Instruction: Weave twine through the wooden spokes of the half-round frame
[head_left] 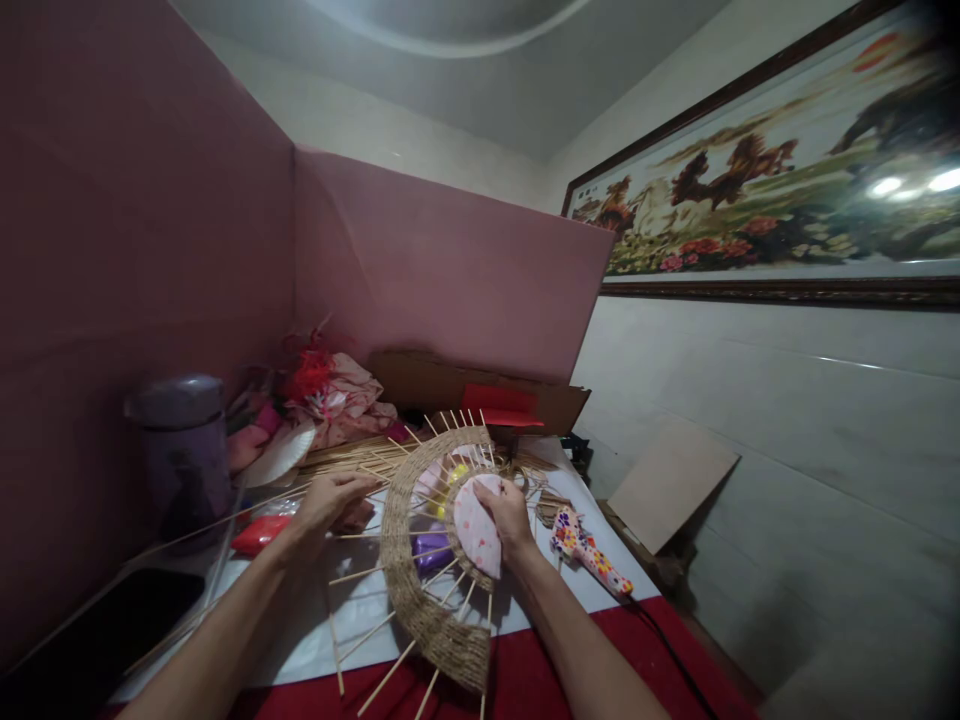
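Observation:
My right hand (pixel 511 520) grips a half-round fan-like craft by its small half-disc (pixel 480 530), white-pink with pink dots, thumb on the face. Thin wooden sticks (pixel 375 632) spread out from this centre. A wide band of woven twine (pixel 400 520) crosses them, and a narrow twine band edges the half-disc. My left hand (pixel 337 503) is at the craft's left side by the stick ends, fingers bent together; what they pinch, if anything, is hidden. Through the gaps show a purple packet (pixel 432 548) and something yellow (pixel 456 474).
A flower-patterned glue gun (pixel 589 555) with a black cord lies at the right. Loose sticks (pixel 337 457) lie behind. To the left are a red packet (pixel 260 535), a lilac bottle (pixel 184 460) and a dark phone-like slab (pixel 105 635). Cardboard (pixel 480 378) stands at the back.

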